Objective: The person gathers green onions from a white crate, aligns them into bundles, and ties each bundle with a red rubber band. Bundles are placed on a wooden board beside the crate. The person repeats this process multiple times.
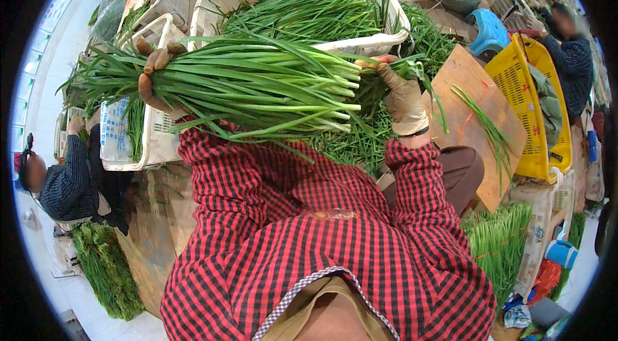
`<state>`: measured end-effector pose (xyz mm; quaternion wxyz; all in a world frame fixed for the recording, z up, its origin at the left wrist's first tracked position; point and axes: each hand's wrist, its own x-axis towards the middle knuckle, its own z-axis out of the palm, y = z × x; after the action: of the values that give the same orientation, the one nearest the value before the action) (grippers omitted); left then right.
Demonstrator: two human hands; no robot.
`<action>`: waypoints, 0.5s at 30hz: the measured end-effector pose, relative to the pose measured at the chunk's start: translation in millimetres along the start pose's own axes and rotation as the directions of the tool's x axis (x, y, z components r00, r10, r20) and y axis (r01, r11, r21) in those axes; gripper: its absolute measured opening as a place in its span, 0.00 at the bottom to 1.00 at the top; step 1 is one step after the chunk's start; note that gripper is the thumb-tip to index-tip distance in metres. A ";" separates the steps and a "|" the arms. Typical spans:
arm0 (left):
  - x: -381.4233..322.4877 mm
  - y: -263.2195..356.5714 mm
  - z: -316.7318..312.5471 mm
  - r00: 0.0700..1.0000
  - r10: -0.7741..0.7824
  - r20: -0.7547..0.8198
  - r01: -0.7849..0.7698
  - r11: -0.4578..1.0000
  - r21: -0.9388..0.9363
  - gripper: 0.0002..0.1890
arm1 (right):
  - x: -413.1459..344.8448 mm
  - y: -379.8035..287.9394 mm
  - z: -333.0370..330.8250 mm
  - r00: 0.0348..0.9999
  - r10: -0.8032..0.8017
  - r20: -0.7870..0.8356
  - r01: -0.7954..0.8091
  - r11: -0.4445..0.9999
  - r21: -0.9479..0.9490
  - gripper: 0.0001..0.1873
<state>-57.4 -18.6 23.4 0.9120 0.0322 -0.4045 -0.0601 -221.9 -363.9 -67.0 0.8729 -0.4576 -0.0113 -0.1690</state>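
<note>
My left hand (155, 70), in a stained glove, is wrapped around the leafy part of a large bunch of garlic chives (270, 87). The bunch lies sideways across my front, pale cut stem ends pointing right. Just beyond those ends is my right hand (403, 99), in a beige glove with a dark band at the wrist. Its thumb and fingers pinch a few loose green strands (419, 68), which hang down past the hand. Below and behind the bunch, loose chive leaves (359, 140) are heaped near my lap.
A white plastic crate (364, 44) of chives stands ahead, another white crate (157, 148) at left. On the right are a wooden board (451, 83) with a few stalks, a yellow crate (526, 124), a blue stool (490, 32) and tied chive bundles (502, 239). People (572, 68) sit on both sides.
</note>
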 end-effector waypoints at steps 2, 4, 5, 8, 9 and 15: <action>0.5 3.3 -3.1 0.999 0.029 -0.027 -0.027 0.998 0.051 0.28 | -0.8 -0.9 -17.3 0.988 -0.022 -0.155 0.011 0.997 -0.070 0.08; 0.0 7.5 -4.7 0.994 0.071 -0.078 -0.065 0.995 0.070 0.27 | -1.3 -1.8 -38.0 0.988 -0.030 -0.151 0.062 0.976 0.211 0.09; 0.4 11.2 -4.7 0.998 0.059 -0.036 -0.057 0.996 0.064 0.26 | -1.4 -1.2 -46.8 0.989 0.075 -0.128 -0.084 0.994 -0.067 0.13; -0.2 17.8 -8.6 0.988 0.114 -0.103 -0.089 0.972 0.215 0.26 | 4.8 0.3 -54.9 0.753 0.631 -0.187 -0.126 -0.142 -0.982 0.28; 0.6 20.0 -10.8 0.990 0.096 -0.107 -0.066 0.965 0.252 0.25 | 5.1 1.9 -49.8 0.816 0.556 -0.159 -0.230 0.059 -0.971 0.36; 3.6 31.2 -33.4 0.962 -0.055 -0.268 0.125 0.960 0.252 0.24 | 9.4 -2.7 6.5 0.893 0.365 0.263 -0.233 0.875 -0.425 0.25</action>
<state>-27.7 12.1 7.0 0.9404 0.1807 -0.2848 -0.0423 -213.0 -362.8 -59.5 0.7673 -0.6368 -0.0547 0.0516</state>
